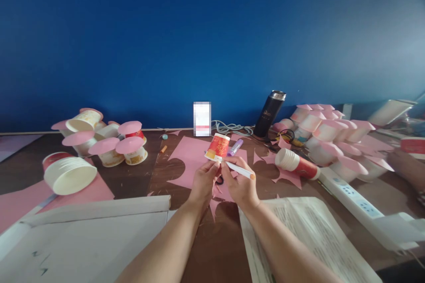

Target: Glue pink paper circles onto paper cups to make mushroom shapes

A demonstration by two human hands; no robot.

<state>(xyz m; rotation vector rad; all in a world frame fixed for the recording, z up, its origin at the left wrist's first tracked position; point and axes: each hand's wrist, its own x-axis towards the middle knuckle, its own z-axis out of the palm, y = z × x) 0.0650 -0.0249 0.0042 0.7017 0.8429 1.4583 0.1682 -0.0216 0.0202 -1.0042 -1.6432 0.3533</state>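
Left hand (205, 180) grips a white-rimmed, yellow-lettered red cup (219, 145); right hand (242, 185) holds a white stick (241, 170).

Your left hand (203, 180) pinches a red paper cup (219, 145) near its rim, and your right hand (244, 186) holds a white pen-like stick (241, 170) close to that rim. A cut pink sheet (190, 149) lies on the counter (212, 256) left of the cup. Just right of the cup is a purple tube (235, 147); farther right stands a black flask (268, 116). Well left of the cup are pink-topped paper cups (130, 145).
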